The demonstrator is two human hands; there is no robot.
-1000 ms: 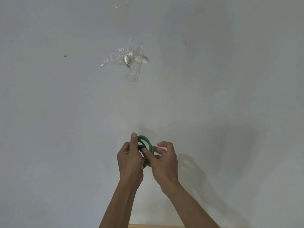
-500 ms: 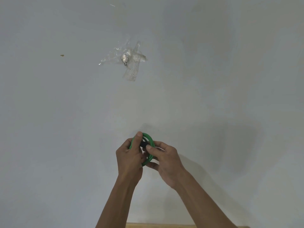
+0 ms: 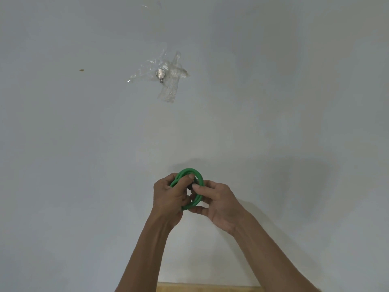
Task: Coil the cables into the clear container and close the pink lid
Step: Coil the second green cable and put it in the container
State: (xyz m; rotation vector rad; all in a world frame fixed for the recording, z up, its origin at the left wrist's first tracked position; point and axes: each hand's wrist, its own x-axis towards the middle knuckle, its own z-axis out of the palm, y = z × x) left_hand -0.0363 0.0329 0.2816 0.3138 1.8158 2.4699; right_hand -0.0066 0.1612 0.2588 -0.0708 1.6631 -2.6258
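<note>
A green cable (image 3: 190, 172) is wound into a small round coil, held up in front of a pale wall. My left hand (image 3: 168, 197) grips the coil's left side, thumb lying across its top. My right hand (image 3: 219, 202) pinches the right side, thumb and fingers around the loops, with a dark plug end between the two thumbs. The lower part of the coil shows green between the palms. Neither the clear container nor the pink lid is in view.
A metal hook (image 3: 160, 74) stuck under crumpled clear tape sits on the wall above the hands. A small brown mark (image 3: 81, 70) lies to the far left. A strip of wooden surface (image 3: 202, 287) shows at the bottom edge.
The coil has stayed between both hands. My right hand has rolled over the coil's right side, its fingers now wrapped closer around the loops, and my left thumb has tipped rightwards across the top.
</note>
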